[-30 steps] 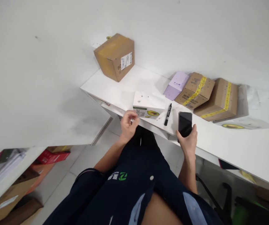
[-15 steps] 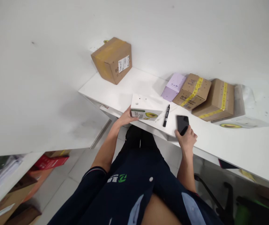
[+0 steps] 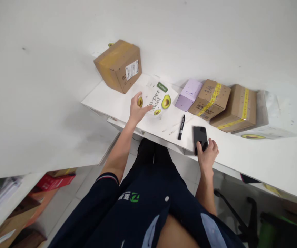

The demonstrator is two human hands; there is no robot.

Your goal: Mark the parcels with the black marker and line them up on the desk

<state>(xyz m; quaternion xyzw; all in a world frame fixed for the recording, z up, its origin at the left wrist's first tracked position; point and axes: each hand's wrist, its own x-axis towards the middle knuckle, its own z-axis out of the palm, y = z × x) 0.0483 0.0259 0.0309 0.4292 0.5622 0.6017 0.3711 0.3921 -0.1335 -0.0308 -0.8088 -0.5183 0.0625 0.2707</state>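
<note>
A white box [image 3: 155,96] printed with avocados and "u-per Meal" lettering stands at the back of the white table. My left hand [image 3: 137,111] is at its left front, thumb and fingers spread apart and overlapping the print; whether they touch it I cannot tell. A black phone [image 3: 200,135] lies flat near the table's front edge. Over its lower right corner is my right hand [image 3: 207,154], the thumb at the phone's lower end and the fingers apart to its right. Between the white box and the phone lies a black marker pen [image 3: 181,127].
A large taped carton [image 3: 122,67] sits at the table's left end. Along the back stand a lilac box [image 3: 189,93], two brown cartons with yellow tape [image 3: 210,100] [image 3: 237,108] and another white avocado box [image 3: 264,132]. An office chair [image 3: 249,220] is below at the right.
The white box has moved from the front edge towards the back and turned its printed face up into view. My left hand went with it and has spread. My right fingers have shifted right, off the phone.
</note>
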